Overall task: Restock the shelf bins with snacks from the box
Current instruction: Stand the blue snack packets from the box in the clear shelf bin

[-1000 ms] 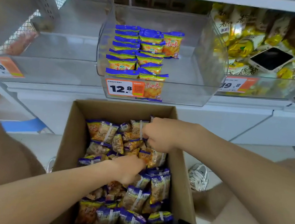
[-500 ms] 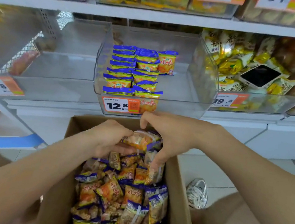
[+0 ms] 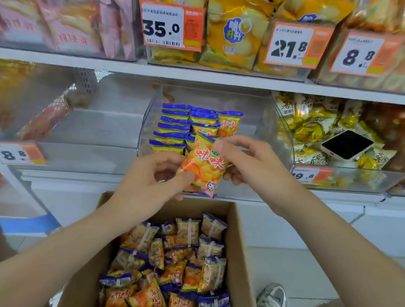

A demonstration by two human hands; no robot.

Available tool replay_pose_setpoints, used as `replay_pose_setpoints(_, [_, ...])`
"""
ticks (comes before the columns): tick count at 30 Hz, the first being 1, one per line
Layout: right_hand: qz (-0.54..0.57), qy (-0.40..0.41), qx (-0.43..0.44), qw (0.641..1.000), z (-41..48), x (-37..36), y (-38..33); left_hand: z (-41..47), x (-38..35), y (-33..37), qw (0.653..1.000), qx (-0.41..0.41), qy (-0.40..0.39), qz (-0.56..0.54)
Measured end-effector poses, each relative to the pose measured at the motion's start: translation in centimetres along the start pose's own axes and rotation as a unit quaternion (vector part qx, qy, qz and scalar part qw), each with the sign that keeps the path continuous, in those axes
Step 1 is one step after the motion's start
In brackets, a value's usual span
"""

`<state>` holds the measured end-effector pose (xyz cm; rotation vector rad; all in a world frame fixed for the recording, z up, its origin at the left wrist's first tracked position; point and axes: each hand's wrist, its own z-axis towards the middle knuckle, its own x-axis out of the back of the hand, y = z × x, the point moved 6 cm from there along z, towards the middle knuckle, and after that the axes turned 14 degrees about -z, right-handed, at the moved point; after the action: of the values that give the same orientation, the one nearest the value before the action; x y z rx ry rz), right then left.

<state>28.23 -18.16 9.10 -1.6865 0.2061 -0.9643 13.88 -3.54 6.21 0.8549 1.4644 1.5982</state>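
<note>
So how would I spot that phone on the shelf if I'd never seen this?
Find the shelf just above the cardboard box. In the clear bin heaped with yellow packets, right of centre, a phone lies flat, screen up. It is the only smooth black slab among crinkly wrappers.

Orange snack packet [image 3: 203,166], purple-edged, slightly tilted, raised before clear shelf bin [image 3: 258,124]; matching packets [image 3: 174,127] stacked in rows at bin's left; open cardboard box [image 3: 238,247] below; loose packets [image 3: 171,272] heaped inside.
</note>
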Motion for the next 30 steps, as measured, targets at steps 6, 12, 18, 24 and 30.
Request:
replay_pose_setpoints(6, [0.116, 0.051, -0.106, 0.986, 1.4, 0.5, 1.4, 2.3, -0.7, 1.6, 0.980, -0.100, -0.015, 0.170])
replay_pose_setpoints(12, [-0.218, 0.289, -0.004, 0.932, 7.1, 5.7, 1.9, 4.9, -1.5, 1.5, 0.869, -0.177, -0.082, 0.456])
replay_pose_setpoints(18, [-0.389, 0.164, -0.153, 0.894, 15.0, 5.4, 7.3, 7.1, -1.7, 0.1, 0.833, -0.133, -0.132, 0.521])
replay_pose_setpoints(24, [-0.343, 0.122, -0.175, 0.915, 19.7, 5.2, 9.0, 7.7, -1.9, -0.1, 0.829, -0.152, -0.147, 0.518])
replay_pose_setpoints(30, [-0.379, 0.213, -0.150, 0.888, 19.9, 5.1, 8.4, 7.8, -2.2, -0.2, 0.820, -0.153, -0.151, 0.530])
